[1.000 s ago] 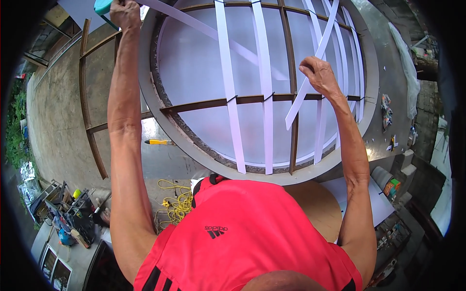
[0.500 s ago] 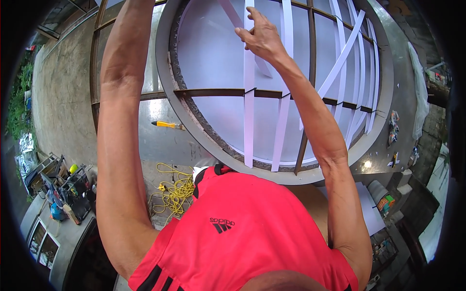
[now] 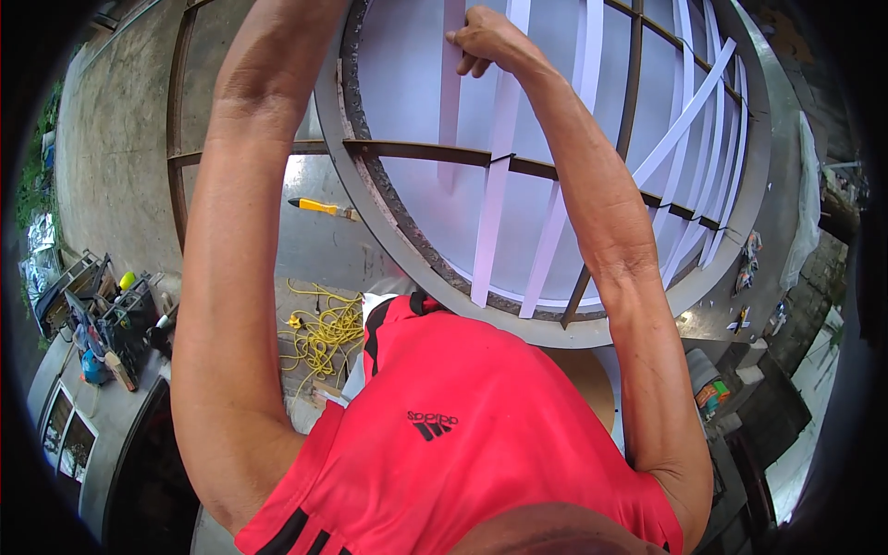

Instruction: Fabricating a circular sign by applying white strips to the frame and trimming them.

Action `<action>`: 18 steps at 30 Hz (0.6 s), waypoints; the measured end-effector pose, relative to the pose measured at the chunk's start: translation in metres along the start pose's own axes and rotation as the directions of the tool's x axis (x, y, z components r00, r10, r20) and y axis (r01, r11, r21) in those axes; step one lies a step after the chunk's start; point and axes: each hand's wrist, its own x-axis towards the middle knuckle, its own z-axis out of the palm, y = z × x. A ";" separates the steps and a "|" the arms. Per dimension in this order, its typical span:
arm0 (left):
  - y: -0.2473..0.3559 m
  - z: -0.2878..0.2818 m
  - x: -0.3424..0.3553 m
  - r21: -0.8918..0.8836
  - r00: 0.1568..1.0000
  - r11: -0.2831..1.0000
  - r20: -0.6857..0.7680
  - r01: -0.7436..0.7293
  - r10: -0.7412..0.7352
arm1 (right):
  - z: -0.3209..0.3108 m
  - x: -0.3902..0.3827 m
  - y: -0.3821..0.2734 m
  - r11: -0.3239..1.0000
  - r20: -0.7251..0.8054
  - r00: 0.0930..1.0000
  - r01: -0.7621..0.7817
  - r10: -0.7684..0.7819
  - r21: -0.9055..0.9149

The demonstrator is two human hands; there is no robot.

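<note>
My right hand [image 3: 490,42] is at the top of the round frame, its fingers partly bent and apart. One fingertip overlaps the edge of a loose white strip [image 3: 449,111], which passes behind a dark crossbar [image 3: 416,151]; a firm grip does not show. Beside that hand, another white strip [image 3: 492,222] is tied to the crossbar with a black tie. My left forearm [image 3: 250,185] reaches up past the top edge, so the left hand is out of sight. A grey ring [image 3: 370,222] surrounds the strips and a pale panel [image 3: 407,83].
On the grey surface left of the ring lies a yellow-handled brush or scraper [image 3: 319,206]. A tangled yellow cord [image 3: 324,333] is below it. Tools and clutter [image 3: 111,314] stand at the far left. More strips [image 3: 689,120] cross the ring's right side, one slanting.
The loose strip has swung from a slant to nearly upright. My right hand has turned, its fingers now pointing left and down. The view has shifted, so the ring appears farther right.
</note>
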 end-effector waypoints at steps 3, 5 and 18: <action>-0.012 0.017 -0.043 0.214 1.000 0.977 0.025 0.002 -0.007 | 0.029 -0.007 -0.001 0.996 0.058 0.997 -0.046 0.051 -0.074; -0.023 0.019 -0.063 0.238 0.994 0.969 0.068 0.066 -0.084 | 0.044 -0.012 0.004 0.993 0.099 0.990 -0.096 0.102 -0.066; -0.099 0.017 -0.144 0.477 0.961 0.867 0.141 0.145 -0.239 | 0.129 -0.020 0.051 0.990 -0.216 0.972 -0.110 0.089 -0.087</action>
